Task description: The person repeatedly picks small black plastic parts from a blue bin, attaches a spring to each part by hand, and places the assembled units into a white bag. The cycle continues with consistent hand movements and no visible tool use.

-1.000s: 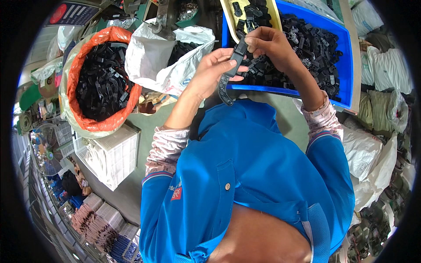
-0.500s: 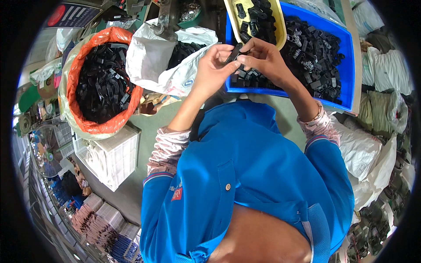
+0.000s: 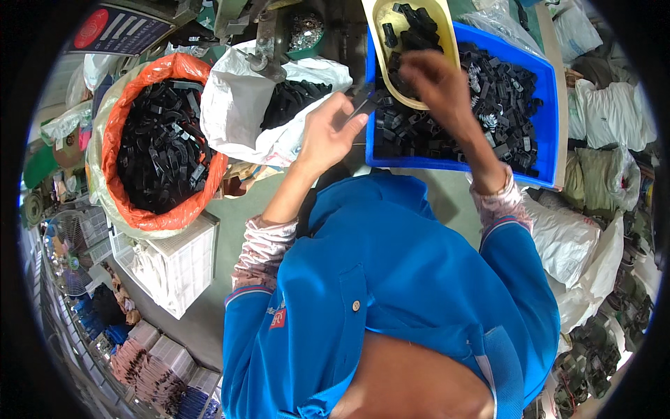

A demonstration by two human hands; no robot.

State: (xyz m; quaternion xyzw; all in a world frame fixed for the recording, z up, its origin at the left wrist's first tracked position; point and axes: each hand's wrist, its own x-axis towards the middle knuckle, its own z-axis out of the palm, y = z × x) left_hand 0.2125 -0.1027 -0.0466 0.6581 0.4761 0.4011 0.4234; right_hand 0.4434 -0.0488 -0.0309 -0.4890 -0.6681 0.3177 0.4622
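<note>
My left hand [image 3: 328, 136] is closed around a small black plastic part [image 3: 361, 103], held between thumb and fingers just left of the blue bin [image 3: 551, 140]. My right hand [image 3: 441, 82] is over the near end of the yellow tray [image 3: 447, 31], its fingers smeared by motion; whether it holds anything does not show. Black pieces [image 3: 419, 24] lie in the tray, which rests over the bin's far left part. Many small black plastic pieces [image 3: 516, 98] fill the bin, with a few metal springs [image 3: 488, 122] among them.
Left of my left hand, a white sack [image 3: 234, 105] holds black parts. Farther left stands a bag with an orange liner [image 3: 174, 218], full of black parts, above a white crate [image 3: 192, 269]. A metal machine part [image 3: 266, 63] juts out behind. White sacks [image 3: 614, 115] line the right.
My hands were together on the black part; now they are apart. My right hand has moved right to the yellow tray, while my left keeps the part, slightly lower.
</note>
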